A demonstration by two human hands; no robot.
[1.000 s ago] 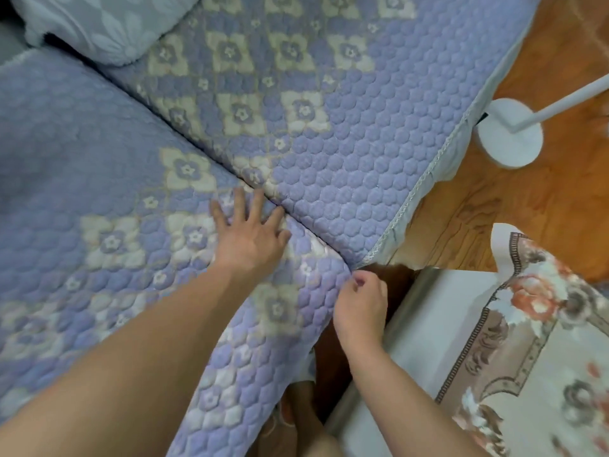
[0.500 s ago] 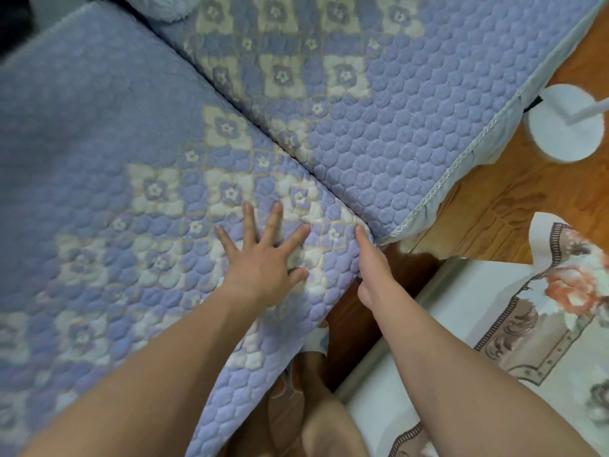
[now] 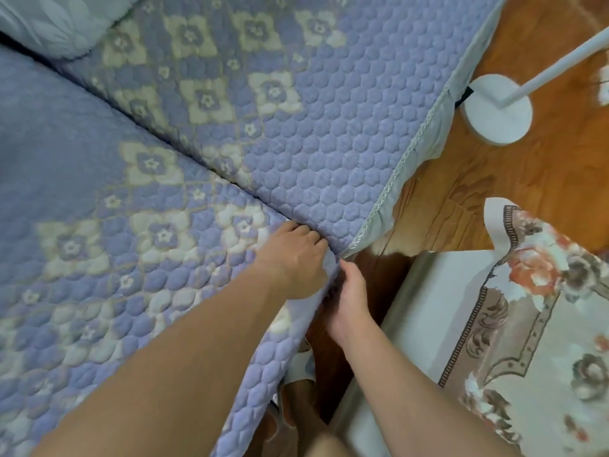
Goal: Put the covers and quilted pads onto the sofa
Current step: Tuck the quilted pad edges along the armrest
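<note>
Two lilac quilted pads with cream flower squares lie side by side on the sofa. The near pad (image 3: 108,232) covers the left seat and hangs over the front edge. The far pad (image 3: 313,140) covers the seat beyond, its trimmed hem at the right. My left hand (image 3: 293,258) grips the near pad's front corner at the seam between the two pads, fingers curled over the fabric. My right hand (image 3: 349,291) holds the same corner's hanging edge from below, its fingertips hidden under the fabric.
A pale cushion (image 3: 52,21) lies at the top left. A white lamp base (image 3: 497,110) with its pole stands on the wooden floor (image 3: 494,179). A flowered rug (image 3: 534,324) lies at the right. My foot (image 3: 296,407) stands below the pad's edge.
My left hand has gone from lying flat and spread on the pad to gripping its corner at the seam. My right hand has shifted under that corner's edge.
</note>
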